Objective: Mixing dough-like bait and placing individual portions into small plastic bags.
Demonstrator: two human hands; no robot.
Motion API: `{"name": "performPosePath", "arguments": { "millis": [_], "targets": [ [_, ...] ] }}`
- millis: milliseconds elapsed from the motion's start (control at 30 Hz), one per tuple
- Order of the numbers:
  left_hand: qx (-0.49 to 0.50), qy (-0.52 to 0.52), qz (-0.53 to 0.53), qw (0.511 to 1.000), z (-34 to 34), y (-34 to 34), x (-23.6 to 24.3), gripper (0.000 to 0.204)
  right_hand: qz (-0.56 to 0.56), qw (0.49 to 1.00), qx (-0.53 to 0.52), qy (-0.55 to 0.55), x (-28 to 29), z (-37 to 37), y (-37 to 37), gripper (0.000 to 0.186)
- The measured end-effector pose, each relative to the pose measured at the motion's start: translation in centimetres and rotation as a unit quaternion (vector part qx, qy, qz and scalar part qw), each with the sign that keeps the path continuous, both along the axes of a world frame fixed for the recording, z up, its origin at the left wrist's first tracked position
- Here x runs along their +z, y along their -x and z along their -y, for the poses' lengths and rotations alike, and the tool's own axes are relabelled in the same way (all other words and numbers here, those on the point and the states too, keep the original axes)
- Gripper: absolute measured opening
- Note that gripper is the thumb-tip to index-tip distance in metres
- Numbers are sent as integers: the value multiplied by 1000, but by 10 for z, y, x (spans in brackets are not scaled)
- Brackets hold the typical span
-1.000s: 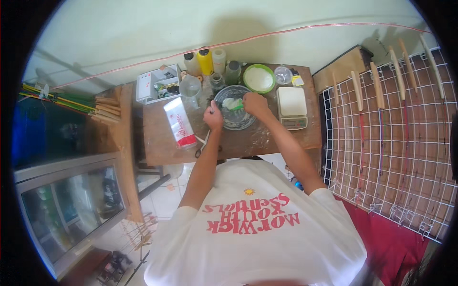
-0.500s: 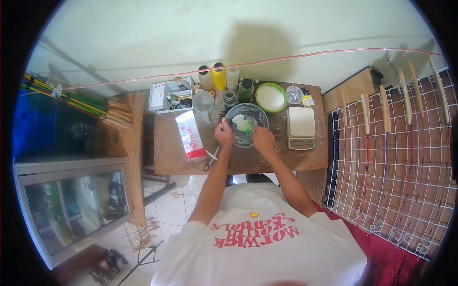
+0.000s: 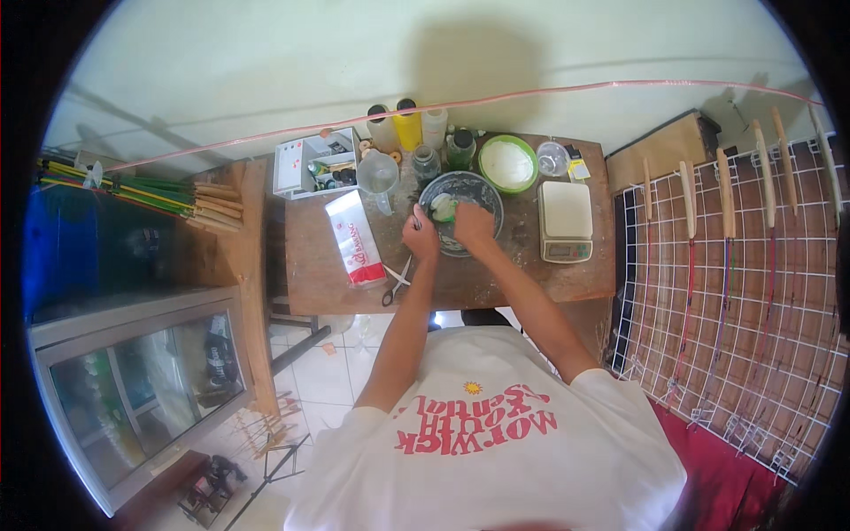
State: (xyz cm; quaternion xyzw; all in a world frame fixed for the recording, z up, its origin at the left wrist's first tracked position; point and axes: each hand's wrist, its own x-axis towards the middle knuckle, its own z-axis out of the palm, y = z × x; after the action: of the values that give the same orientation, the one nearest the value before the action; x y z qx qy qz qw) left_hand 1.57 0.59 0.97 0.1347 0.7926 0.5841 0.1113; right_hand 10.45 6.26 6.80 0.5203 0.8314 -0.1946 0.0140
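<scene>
A dark round bowl stands on the wooden table, smeared with white inside. My left hand is closed on its left rim. My right hand reaches over the bowl in a fist, apparently round a green spatula-like tool, whose handle is hidden by the fingers. Pale white and green matter lies against the tool in the bowl. Behind the bowl are a glass jar and a dark-capped bottle.
Scissors and a white-and-red packet lie left of the bowl, near a clear jug and a white box. At right stand a kitchen scale and a green basin of white powder.
My right hand has moved left and away from me, farther over the bowl, covering more of the green tool. My left hand stays at the rim. The whole view has shifted slightly.
</scene>
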Motion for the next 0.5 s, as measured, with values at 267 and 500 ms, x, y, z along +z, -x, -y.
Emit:
{"name": "performPosePath", "arguments": {
  "millis": [267,500],
  "targets": [
    [-26,12,-23,999,6,4,0,52,-59,997,-56,18,32,7,-46,20],
    [-33,14,-26,999,1,5,-4,51,-35,999,-29,4,26,-10,-5,17]
  ]
}}
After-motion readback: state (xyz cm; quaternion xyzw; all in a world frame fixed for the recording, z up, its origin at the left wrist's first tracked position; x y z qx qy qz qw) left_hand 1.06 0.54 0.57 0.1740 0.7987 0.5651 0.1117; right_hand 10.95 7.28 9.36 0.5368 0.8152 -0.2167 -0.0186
